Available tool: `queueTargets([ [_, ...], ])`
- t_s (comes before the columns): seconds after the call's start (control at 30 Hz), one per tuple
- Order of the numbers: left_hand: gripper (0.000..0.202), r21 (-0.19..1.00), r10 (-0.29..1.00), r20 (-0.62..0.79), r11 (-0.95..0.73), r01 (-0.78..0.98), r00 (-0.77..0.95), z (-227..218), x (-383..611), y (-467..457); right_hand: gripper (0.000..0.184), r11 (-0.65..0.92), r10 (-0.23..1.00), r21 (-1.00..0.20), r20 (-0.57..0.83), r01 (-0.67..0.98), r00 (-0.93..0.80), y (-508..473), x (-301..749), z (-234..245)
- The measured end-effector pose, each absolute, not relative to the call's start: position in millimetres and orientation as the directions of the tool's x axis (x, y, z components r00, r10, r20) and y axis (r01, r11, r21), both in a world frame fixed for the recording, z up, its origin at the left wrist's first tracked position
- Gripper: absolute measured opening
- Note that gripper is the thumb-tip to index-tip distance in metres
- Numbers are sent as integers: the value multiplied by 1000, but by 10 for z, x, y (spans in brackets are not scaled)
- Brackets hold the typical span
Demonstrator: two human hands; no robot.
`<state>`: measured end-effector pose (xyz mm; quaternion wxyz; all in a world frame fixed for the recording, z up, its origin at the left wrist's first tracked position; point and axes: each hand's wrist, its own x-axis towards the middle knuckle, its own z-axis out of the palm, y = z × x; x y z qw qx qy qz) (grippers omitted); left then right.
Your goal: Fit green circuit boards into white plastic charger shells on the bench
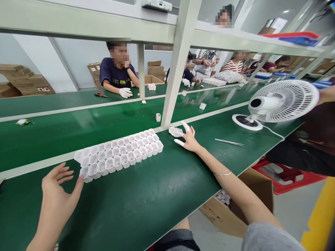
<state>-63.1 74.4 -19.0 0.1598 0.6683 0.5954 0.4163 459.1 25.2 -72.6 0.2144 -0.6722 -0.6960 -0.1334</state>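
Several small white open-topped plastic housings point(123, 151) stand packed in three rows on the green table. My left hand point(59, 191) is open at the near left end of the rows, its thumb at the corner housing; whether it touches is hard to tell. To the right of the rows, my right hand point(191, 140) has its fingers spread, with white covers on some fingertips. Beside those fingers lies a crumpled white piece point(176, 131), its kind unclear. A pair of tweezers point(229, 142) rests on the table further right.
A white fan point(282, 101) stands at the right. Behind the rows, a green conveyor belt point(110, 120) carries a white housing point(158, 117) near a metal post point(174, 76). Co-workers sit across it. Below the table edge is an open cardboard box point(225, 216).
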Motion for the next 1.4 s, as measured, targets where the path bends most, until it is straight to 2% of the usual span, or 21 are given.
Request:
queueTargets([
  [0.13,106,711,931,361,-234,664,-59,-184,-629,748,48,97,902,-67,428,993,-59,246,4570,-723],
  [0.3,107,704,925,376,-248,665,-54,-160,-615,733,45,73,904,-142,427,987,-6,257,4551,-748],
  [0.47,108,704,929,362,-223,675,-71,-124,-594,722,50,86,905,-61,423,994,-53,237,4535,-719],
  [0.67,109,705,936,347,-219,675,-59,-95,-559,706,48,71,910,-105,414,992,-21,237,4527,-725],
  [0.8,111,706,940,335,-208,677,-60,-85,-558,703,53,79,907,-79,420,994,-38,239,4531,-744],
  [1.0,107,693,944,328,-219,687,-29,-137,-603,710,51,89,911,-116,410,989,-34,240,4541,-754],
  [1.17,106,691,940,340,-230,685,-28,-178,-628,731,52,89,914,-68,403,994,-54,243,4532,-741],
  [1.4,100,680,946,324,-221,699,-16,-234,-670,753,50,66,912,-84,410,994,-26,242,4538,-719],
])
